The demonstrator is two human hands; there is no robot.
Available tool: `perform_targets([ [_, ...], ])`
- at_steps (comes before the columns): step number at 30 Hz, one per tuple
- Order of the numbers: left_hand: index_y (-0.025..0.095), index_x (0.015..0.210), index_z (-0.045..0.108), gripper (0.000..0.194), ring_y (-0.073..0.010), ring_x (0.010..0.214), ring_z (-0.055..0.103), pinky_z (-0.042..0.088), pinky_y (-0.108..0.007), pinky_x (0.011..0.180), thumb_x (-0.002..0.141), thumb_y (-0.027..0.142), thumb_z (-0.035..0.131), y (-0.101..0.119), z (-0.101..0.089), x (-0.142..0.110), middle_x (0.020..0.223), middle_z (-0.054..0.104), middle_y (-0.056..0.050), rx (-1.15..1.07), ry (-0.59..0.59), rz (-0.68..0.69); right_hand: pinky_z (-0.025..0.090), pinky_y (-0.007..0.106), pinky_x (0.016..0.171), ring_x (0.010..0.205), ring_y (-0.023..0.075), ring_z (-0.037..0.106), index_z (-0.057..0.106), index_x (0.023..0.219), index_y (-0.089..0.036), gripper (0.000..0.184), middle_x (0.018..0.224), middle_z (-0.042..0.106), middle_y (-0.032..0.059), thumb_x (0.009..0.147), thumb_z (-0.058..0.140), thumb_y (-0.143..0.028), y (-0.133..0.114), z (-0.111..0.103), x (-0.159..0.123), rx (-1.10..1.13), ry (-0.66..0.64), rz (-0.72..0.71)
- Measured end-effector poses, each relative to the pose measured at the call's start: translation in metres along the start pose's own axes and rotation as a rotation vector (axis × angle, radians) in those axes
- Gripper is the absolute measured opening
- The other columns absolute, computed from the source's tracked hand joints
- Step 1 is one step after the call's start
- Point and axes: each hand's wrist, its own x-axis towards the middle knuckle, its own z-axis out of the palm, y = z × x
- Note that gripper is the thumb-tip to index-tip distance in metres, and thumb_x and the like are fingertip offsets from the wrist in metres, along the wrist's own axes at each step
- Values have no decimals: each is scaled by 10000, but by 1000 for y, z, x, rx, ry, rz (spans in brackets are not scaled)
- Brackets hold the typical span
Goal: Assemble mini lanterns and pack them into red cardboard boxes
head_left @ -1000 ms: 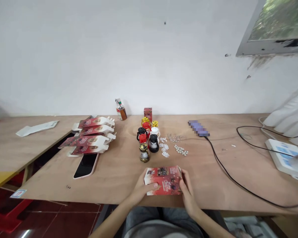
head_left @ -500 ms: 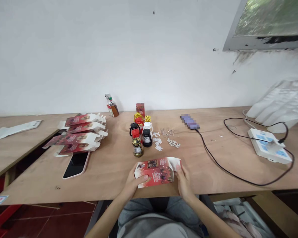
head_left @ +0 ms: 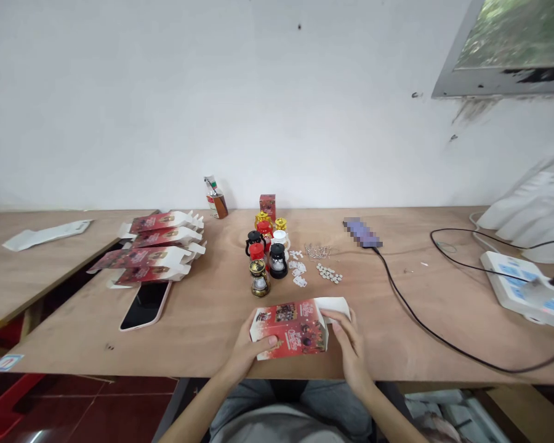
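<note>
A red printed carton (head_left: 290,335) lies sideways between my two hands, near the table's front edge. My left hand (head_left: 248,347) grips its left end, the thumb pressed on the front face. At the right end, where white flaps stand out, my right hand (head_left: 348,341) has its fingers on a flap and its thumb side hidden behind it. Just beyond the carton stand several small lanterns in black, red, white and gold; the nearest is a black-and-gold lantern (head_left: 260,279). Beside them lie small white pieces (head_left: 299,274), round button-like parts (head_left: 329,274) and thin metal wires (head_left: 317,251).
Several flattened red cartons (head_left: 154,255) overlap at the left, partly over a phone (head_left: 146,306). A bottle (head_left: 216,200) and a small red box (head_left: 268,206) stand near the wall. At right are a cabled phone (head_left: 362,232), a power strip (head_left: 526,286) and white wrapping (head_left: 530,203).
My right hand's fingers have shifted from the flap's outer end toward the opening at the carton's right end. My left hand keeps its hold. The whole view has shifted slightly.
</note>
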Motion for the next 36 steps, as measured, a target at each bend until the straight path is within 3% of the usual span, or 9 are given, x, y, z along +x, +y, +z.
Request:
perform_targets([
  [4,175,1039,582,608,-220,841,658,514,-327,808,521,362,841,2,3,-1,930,698,-57,-4,27,6,435,332,797,837,203,524,645,712,-217,390,770,584,33,844,490,-550,-2,-5,3,20,-75,36],
  [7,164,1029,582,605,-209,815,657,513,-308,784,518,356,845,3,4,0,909,698,-59,23,37,7,450,329,769,796,202,528,604,584,-199,415,668,554,20,796,561,-553,1,-8,5,22,-124,56],
  [13,169,1012,571,602,-191,811,643,500,-283,771,517,377,843,4,4,-2,931,688,-50,95,80,84,432,385,934,1012,246,577,730,936,-224,330,974,661,67,729,671,-476,2,-7,9,51,-227,38],
  [16,179,995,559,594,-186,829,633,490,-265,760,513,371,848,3,3,-2,943,684,-45,142,73,111,442,377,917,951,236,605,749,886,-221,283,854,684,52,755,646,-450,2,-5,11,93,-297,51],
  [22,171,987,558,627,-197,860,621,474,-261,779,477,372,861,5,4,-3,939,680,-45,244,28,129,464,302,614,640,192,575,729,643,-195,276,655,665,27,667,700,-469,5,-2,12,194,-185,155],
  [26,170,983,560,624,-197,833,621,475,-259,754,475,376,858,4,3,-2,925,677,-42,265,57,136,486,344,785,901,234,595,734,669,-195,278,930,680,71,651,721,-472,1,-6,14,193,-59,158],
  [29,167,980,566,605,-188,816,618,478,-256,749,484,359,855,1,1,-1,917,674,-42,249,115,182,470,358,885,1061,238,569,728,702,-193,265,1222,572,84,676,718,-457,-2,-17,21,233,96,150],
  [33,169,988,565,620,-184,813,621,492,-261,744,481,370,858,-3,-1,1,920,675,-40,148,175,207,524,337,782,915,183,633,687,743,-162,255,1279,531,98,694,713,-411,-6,-47,35,362,361,87],
  [36,177,1019,565,630,-191,825,633,506,-290,768,507,413,846,-7,-2,3,938,681,-45,45,181,176,535,314,711,783,133,636,677,774,-145,246,1268,528,101,714,703,-381,-13,-75,39,192,620,-88],
])
